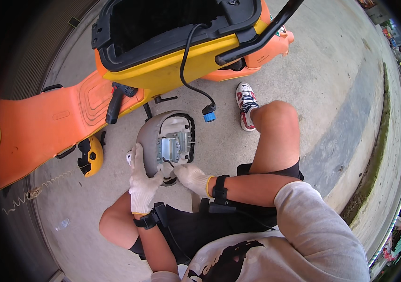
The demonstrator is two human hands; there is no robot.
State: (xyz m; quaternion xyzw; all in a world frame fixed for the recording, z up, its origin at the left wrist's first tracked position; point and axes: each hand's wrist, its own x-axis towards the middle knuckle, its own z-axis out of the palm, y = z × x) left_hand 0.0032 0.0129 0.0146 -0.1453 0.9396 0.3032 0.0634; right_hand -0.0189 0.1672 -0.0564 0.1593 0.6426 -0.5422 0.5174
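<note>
An upturned scooter seat (150,134) with a grey cover lies below the scooter, its pale underside facing me. A silver metal bracket (171,147) is mounted on that underside. My left hand (142,181), in a white knit glove, holds the seat's near left side, fingers stretched along the cover and thumb toward the lower edge. My right hand (192,178), gloved too, is closed at the seat's near edge, just below the bracket. A thin dark piece shows by its fingertips; whatever they grip is too small to make out.
An orange and yellow scooter (167,70) stands ahead, its seat opening exposed. A black cable with a blue-ended connector (209,115) hangs down near the seat. A power tool (118,99) rests on the footboard. A yellow helmet-like shell (92,157) and plastic bottle (63,224) lie left.
</note>
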